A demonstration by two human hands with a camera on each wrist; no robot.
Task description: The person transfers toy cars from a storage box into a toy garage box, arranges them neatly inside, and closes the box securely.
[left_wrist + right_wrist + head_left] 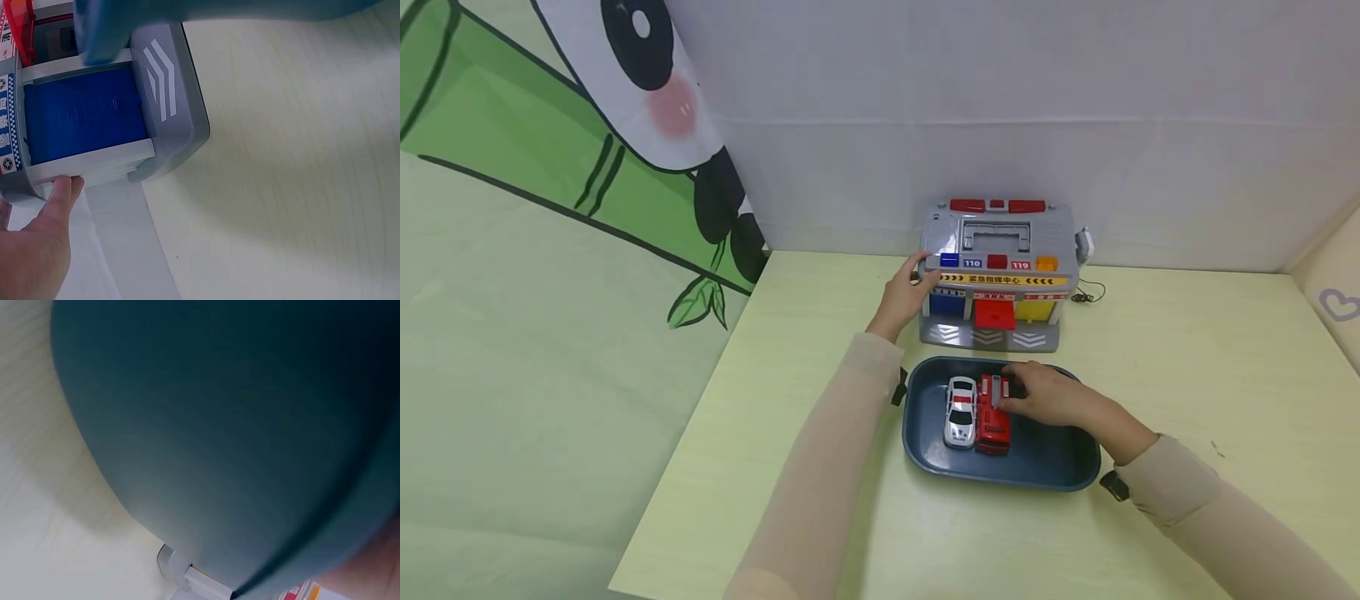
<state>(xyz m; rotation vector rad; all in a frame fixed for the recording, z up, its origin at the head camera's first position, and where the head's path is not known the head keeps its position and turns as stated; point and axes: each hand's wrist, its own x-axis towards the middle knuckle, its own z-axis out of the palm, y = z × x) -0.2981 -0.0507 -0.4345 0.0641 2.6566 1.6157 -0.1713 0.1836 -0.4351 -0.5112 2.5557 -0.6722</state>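
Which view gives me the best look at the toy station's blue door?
The left wrist view: the blue door appears large and close up there. The head view shows it small, at the left of the toy station's front; the right wrist view doesn't show it.

Bare left hand (39,247) at grey plastic toy building (100,100)

Its fingers (59,200) touch the white side wall (94,161) beside a rectangular blue door (75,119). White chevrons (169,78) mark the grey ramp (189,119). A blue-green edge (237,9) (badly blurred) crosses the top, over pale wood-grain tabletop (287,156).
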